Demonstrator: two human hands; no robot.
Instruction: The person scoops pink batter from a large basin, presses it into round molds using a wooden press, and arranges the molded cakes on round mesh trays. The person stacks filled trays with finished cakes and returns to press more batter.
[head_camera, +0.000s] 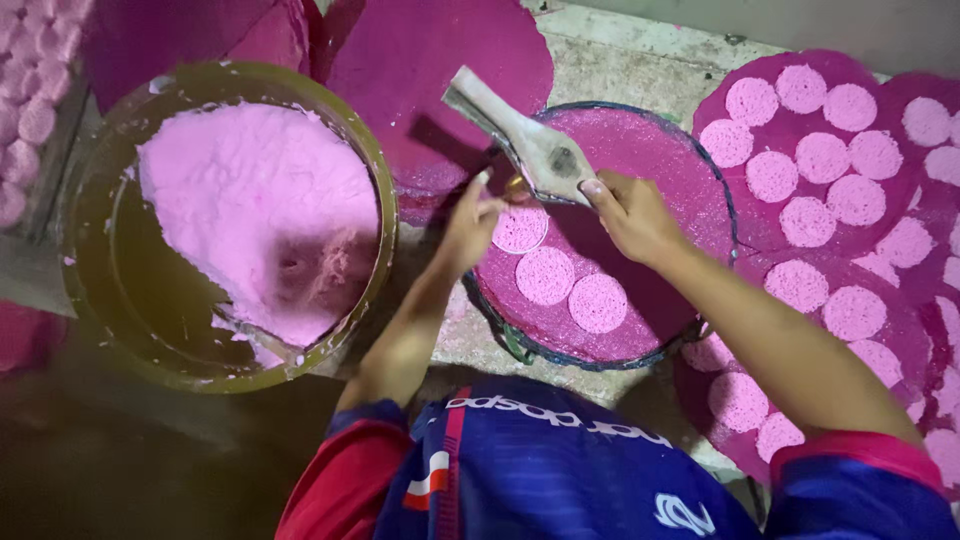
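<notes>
Basin (85, 290): olive-green wall, smeared with pale streaks
Paste (255, 200) in basin: light pink, frothy
Round tray (690, 185): deep magenta, speckled surface, dark blue-black rim
Discs (545, 275) on tray: pale pink, porous dotted texture
Scoop (530, 145): grey-beige, dark spot at the middle
Trays at right (770, 215): magenta, bearing rows of pale pink discs
Floor (620, 65): grey, pink-dusted
Shirt (560, 470): blue with red sleeves, white markings

Blue jersey (540, 470) with red short sleeves and white markings.
</notes>
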